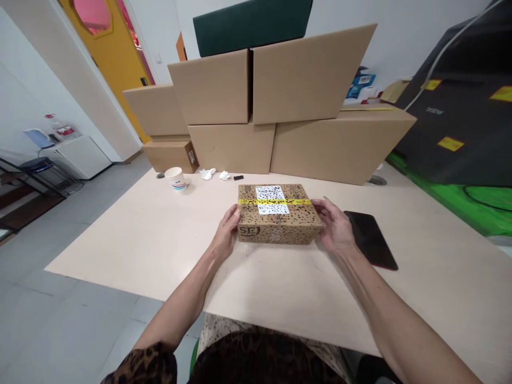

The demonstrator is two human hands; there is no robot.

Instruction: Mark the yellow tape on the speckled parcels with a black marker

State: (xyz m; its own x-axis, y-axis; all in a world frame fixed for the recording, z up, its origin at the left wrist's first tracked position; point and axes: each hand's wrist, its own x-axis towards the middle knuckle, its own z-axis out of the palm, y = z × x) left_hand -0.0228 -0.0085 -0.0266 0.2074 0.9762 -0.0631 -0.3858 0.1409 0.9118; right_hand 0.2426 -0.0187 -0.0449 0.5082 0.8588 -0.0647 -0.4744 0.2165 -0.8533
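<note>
A brown cardboard parcel box sits in front of me on the pale table. Black speckles cover it, yellow tape runs across its top, and a white label lies under the tape. My left hand presses against the box's left side, fingers partly hidden behind it. On the opposite side, my right hand holds the right end with curved fingers. Between them the two hands grip the box, which looks closed and flat on the table. A black tablet-like slab lies just right of my right hand.
Large cardboard boxes are stacked along the table's back, with a dark green box on top. A paper cup, crumpled tissues and a small black object stand before them. Black-covered equipment is at the right.
</note>
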